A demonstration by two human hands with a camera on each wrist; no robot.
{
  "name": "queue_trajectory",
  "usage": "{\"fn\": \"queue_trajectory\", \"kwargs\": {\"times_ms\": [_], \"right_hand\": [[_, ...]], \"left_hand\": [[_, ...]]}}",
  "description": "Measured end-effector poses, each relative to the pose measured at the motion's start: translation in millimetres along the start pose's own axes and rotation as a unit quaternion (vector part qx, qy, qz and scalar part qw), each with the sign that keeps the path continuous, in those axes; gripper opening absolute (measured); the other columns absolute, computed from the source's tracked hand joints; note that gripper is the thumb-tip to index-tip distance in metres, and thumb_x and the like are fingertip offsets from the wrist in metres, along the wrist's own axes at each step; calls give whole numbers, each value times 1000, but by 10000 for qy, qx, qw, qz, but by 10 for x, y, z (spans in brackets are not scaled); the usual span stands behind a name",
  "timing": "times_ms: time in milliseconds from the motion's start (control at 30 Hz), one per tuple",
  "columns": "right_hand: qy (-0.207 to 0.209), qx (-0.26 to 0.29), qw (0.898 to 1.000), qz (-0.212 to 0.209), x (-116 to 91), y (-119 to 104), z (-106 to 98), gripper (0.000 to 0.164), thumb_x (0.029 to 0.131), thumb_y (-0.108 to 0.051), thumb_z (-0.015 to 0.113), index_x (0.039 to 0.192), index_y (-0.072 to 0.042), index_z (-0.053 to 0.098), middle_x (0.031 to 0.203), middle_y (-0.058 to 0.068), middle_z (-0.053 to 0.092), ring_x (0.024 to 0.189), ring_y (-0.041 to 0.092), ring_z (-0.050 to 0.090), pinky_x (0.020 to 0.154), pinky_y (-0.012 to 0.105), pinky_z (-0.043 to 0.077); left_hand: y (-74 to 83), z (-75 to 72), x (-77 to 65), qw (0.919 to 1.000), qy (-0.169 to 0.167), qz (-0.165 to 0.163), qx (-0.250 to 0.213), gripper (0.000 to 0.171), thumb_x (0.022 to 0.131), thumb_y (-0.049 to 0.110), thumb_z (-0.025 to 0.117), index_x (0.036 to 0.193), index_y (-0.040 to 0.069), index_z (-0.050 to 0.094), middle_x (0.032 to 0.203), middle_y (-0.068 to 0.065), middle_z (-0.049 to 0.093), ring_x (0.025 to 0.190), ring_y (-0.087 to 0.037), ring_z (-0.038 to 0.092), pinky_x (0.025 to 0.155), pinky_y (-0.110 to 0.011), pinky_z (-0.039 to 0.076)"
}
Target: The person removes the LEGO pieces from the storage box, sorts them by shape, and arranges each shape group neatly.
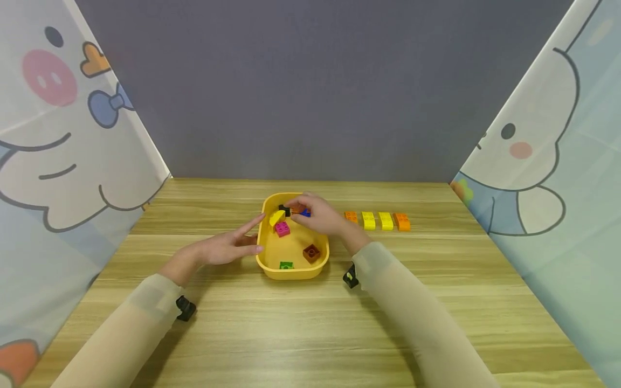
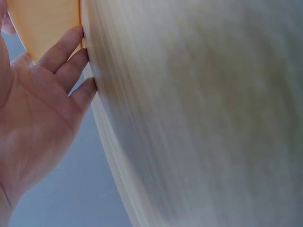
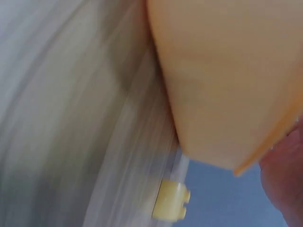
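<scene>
A yellow plastic bin (image 1: 293,274) stands on the table with loose toy bricks inside. My left hand (image 1: 220,249) touches the bin's left side with extended fingers; the left wrist view shows its fingers (image 2: 61,51) lying along the wall. Over the bin's far right rim reaches my right hand (image 1: 317,214), thumb and index finger apart. Close to those fingertips are a black brick (image 1: 284,210), an orange brick (image 1: 296,209) and a blue brick (image 1: 305,213), partly covered by the hand. A yellow brick (image 1: 277,217) and a pink brick (image 1: 282,229) lie left of them.
Nearer in the bin are a brown brick (image 1: 311,253) and a green brick (image 1: 286,265). Right of it, a row on the table holds an orange brick (image 1: 351,216), two yellow bricks (image 1: 368,220) and another orange brick (image 1: 402,221). A grey panel (image 1: 310,91) rises behind.
</scene>
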State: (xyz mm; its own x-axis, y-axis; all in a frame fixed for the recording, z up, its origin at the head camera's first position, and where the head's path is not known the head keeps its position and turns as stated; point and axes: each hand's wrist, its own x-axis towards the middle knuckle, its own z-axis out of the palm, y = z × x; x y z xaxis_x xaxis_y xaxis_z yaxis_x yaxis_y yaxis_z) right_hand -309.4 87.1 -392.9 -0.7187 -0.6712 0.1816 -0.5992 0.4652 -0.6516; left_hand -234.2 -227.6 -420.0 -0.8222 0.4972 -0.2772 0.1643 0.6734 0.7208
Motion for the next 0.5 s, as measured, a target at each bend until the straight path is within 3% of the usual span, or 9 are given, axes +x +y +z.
{"fn": "queue_trajectory", "kwargs": {"times_ms": [300,500], "right_hand": [[-236,-203,9993,194,205,40,171,36,111,-18,67,146,-13,68,137,10,70,107,22,65,100,39,58],[-494,-554,9967,342,213,23,214,37,111,-23,66,147,-19,69,135,6,70,108,21,65,100,41,57]], "left_hand": [[10,10,-2,10000,-57,31,-11,93,109,62,59,175,49,-6,176,-20,38,162,-51,36,129,-80,22],[12,-3,-17,10000,1,50,-19,93,109,62,59,175,48,-5,174,-22,40,161,-53,36,129,-79,23]]}}
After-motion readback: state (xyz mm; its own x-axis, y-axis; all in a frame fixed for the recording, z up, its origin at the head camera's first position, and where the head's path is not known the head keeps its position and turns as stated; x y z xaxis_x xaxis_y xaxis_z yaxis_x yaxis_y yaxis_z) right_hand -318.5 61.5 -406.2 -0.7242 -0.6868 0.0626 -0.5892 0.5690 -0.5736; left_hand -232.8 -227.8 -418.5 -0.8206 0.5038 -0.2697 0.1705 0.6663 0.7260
